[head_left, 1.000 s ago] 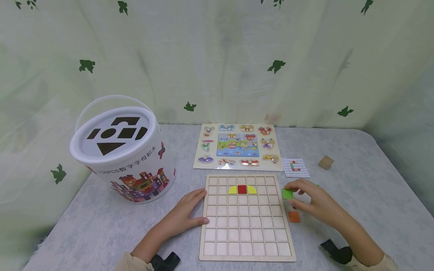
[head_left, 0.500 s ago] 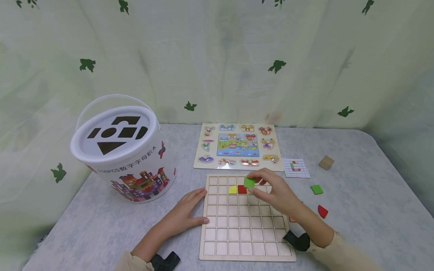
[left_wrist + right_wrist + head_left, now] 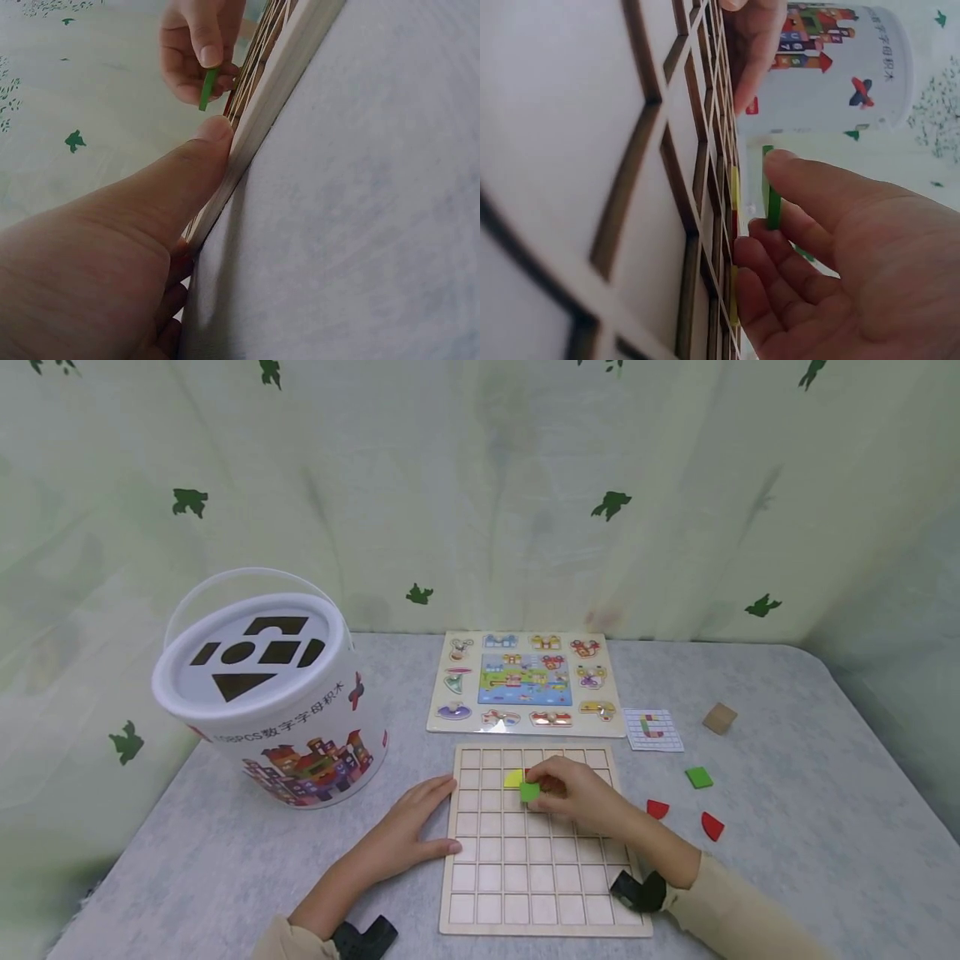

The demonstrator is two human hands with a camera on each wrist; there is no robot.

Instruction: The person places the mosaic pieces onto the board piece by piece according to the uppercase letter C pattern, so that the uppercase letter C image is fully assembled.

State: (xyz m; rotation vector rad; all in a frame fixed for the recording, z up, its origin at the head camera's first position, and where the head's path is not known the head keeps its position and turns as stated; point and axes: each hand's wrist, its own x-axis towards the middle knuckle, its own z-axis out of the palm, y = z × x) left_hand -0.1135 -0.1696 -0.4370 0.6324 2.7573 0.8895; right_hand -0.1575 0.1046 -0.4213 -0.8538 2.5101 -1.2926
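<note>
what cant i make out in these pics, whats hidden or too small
Head view: the right hand hides a second flat yellow piece, edge-on in the right wrist view.
Head view: the white gridded card, its pattern too small to read exactly.
Head view: the inside of the white round bucket, hidden by its lid.
Left wrist view: the fingers of the left hand, partly hidden behind its palm.

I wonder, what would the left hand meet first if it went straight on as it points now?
The left hand would probably meet the pale rectangular wooden grid board first; its thumb appears to touch the board's left edge.
</note>
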